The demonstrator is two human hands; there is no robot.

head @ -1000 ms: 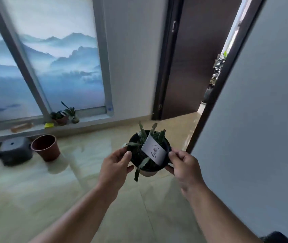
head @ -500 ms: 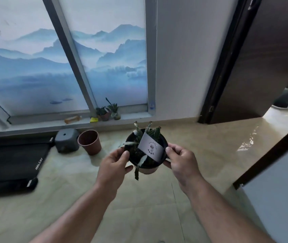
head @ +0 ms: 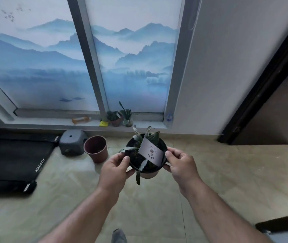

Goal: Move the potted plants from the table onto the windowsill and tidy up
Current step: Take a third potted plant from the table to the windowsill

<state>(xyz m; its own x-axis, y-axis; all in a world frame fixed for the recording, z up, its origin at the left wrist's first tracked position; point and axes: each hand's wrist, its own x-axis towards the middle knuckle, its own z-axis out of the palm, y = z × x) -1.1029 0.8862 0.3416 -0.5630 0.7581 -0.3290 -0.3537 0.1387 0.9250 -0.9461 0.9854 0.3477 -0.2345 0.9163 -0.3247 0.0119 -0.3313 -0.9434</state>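
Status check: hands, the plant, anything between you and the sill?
Left hand and right hand grip black potted plant, upright. Windowsill ahead, two small plants there. Empty brown pot on floor, left of path.

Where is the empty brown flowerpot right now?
In the head view, the empty brown flowerpot stands on the floor, left of the held plant, beside the grey stool below the windowsill.

Hands [head: 115, 168] are covering the pot's [head: 146, 174] sides; print on its white tag [head: 151, 153] is reading too small; a dark mat [head: 8, 160] is running off left.
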